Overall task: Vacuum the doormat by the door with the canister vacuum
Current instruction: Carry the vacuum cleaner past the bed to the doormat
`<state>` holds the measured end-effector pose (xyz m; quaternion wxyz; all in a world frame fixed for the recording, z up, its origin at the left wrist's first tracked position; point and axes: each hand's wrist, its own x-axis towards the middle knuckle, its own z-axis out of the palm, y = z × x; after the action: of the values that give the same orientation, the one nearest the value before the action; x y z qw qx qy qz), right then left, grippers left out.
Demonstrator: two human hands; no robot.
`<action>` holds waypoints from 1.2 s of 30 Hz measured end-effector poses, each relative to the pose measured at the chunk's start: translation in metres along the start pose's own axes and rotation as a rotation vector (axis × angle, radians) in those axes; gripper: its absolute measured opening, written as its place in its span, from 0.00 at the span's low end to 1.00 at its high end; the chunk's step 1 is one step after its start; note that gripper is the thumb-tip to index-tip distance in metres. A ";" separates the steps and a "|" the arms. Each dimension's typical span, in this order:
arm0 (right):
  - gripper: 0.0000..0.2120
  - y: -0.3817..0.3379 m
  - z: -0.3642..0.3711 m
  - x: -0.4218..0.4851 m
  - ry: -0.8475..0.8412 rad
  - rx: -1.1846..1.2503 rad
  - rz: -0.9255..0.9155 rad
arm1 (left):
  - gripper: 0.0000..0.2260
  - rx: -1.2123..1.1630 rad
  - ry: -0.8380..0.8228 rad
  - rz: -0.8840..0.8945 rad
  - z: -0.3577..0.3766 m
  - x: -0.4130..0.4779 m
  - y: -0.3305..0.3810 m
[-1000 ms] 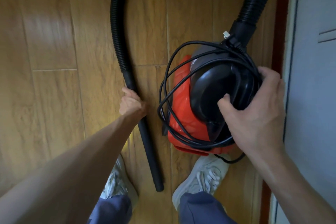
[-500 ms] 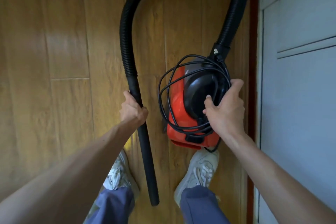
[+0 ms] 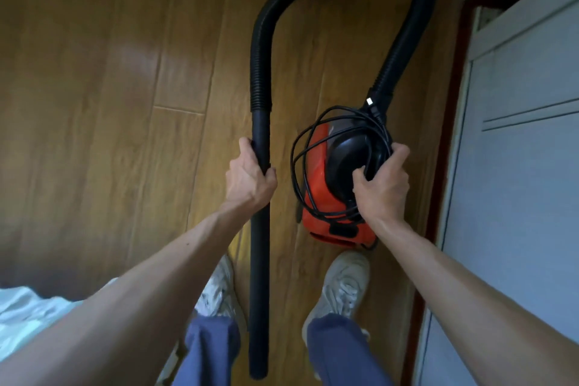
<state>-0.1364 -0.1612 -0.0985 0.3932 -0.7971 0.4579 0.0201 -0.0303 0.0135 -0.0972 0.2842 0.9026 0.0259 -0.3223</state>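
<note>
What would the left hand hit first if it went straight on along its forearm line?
Past the tube it grips, the left hand heads toward the black cord looped around the orange vacuum. Likely first contact, though depth is unclear.

Your right hand [image 3: 380, 189] hides part of the vacuum [image 3: 316, 197], your left hand [image 3: 249, 180] hides a stretch of wand [image 3: 260, 276], and the near-left cloth [image 3: 28, 307] is cut off.

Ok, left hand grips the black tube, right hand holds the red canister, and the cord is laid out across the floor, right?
No: the head view shows the cord looped around the canister, not laid out. The left hand grips the tube and the right hand holds the canister.
</note>
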 end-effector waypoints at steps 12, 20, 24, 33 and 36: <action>0.23 -0.071 -0.062 -0.084 -0.057 -0.090 -0.275 | 0.21 -0.187 0.179 0.024 -0.076 -0.119 -0.015; 0.25 -0.157 -0.084 -0.154 -0.078 -0.079 -0.371 | 0.21 -0.243 0.344 0.110 -0.184 -0.182 -0.016; 0.24 -0.202 -0.088 -0.188 -0.119 -0.060 -0.417 | 0.19 -0.346 0.476 0.123 -0.235 -0.213 -0.020; 0.21 -0.315 -0.106 -0.266 -0.218 -0.028 -0.554 | 0.17 -0.463 0.730 0.129 -0.342 -0.296 -0.035; 0.20 -0.355 -0.117 -0.294 -0.239 -0.017 -0.598 | 0.17 -0.516 0.761 0.130 -0.376 -0.325 -0.037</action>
<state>-0.0808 0.0690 0.3134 0.4259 -0.8916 0.1540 0.0009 -0.0827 0.2875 0.3154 0.4894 0.8563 0.1508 0.0671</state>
